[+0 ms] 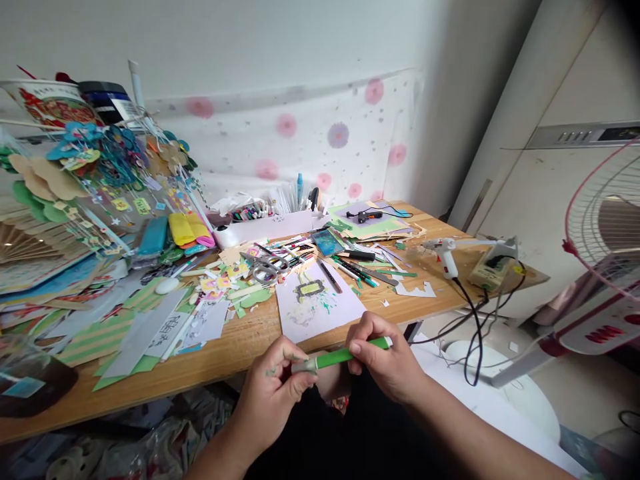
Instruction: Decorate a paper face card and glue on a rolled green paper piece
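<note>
A green marker pen [334, 357] lies level between my two hands, just off the front edge of the table. My left hand [279, 383] pinches its pale, greyish end between thumb and fingers. Around the green barrel, near the other end, the fingers of my right hand [385, 357] are closed. Green smudges show on my left hand. Behind the pen, a white sheet [345, 310] on the table carries green paint marks and a small framed label-like piece [310, 289] in green and dark tones.
Scissors [267, 268], pens and paper scraps crowd the wooden table [240, 343]. Paper-flower hangings [83, 143] stand at left, near a cup of dark liquid [35, 380]. A glue gun [447, 257] with trailing cables and a power strip [495, 263] sit right, beside a fan [600, 320].
</note>
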`<action>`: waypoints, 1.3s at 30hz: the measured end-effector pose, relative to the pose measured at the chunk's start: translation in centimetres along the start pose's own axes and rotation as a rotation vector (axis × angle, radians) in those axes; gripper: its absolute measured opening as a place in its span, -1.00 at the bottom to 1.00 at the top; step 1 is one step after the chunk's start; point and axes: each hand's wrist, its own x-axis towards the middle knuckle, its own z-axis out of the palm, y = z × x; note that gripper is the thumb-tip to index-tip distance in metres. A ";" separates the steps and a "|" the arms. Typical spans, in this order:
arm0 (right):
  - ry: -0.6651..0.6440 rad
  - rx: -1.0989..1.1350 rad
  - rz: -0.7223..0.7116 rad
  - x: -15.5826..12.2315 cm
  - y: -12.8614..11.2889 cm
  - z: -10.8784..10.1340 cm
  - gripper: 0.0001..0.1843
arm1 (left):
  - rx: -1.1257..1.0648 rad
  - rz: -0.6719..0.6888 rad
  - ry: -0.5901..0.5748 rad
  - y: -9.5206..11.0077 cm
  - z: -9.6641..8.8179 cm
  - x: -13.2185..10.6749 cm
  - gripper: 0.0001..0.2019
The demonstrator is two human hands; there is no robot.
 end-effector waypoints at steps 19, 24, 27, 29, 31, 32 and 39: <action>-0.010 -0.156 0.017 2.4 1.6 -0.1 -0.70 | -0.212 -0.082 0.328 -3.1 1.0 2.1 -0.72; -0.056 -0.644 -0.351 3.2 0.1 -2.1 -0.95 | -0.282 -0.143 0.196 -2.3 0.7 3.9 -0.62; -0.150 -0.791 -0.382 3.3 0.1 -2.4 -0.82 | -0.175 -0.195 0.119 -2.5 0.1 4.9 -0.58; -0.158 -0.848 -0.392 3.4 0.3 -2.4 -0.77 | -0.056 -0.219 0.089 -3.0 -0.1 5.3 -0.51; -0.187 -0.886 -0.384 3.5 0.7 -2.2 -0.74 | 0.020 -0.220 0.100 -3.5 -0.1 5.5 -0.45; -0.213 -0.907 -0.370 3.5 1.0 -2.0 -0.74 | 0.044 -0.213 0.122 -3.6 0.0 5.5 -0.44; -0.191 -0.988 -0.323 3.2 3.3 -0.8 -0.80 | 0.262 -0.059 0.235 -3.3 -0.4 6.2 -0.47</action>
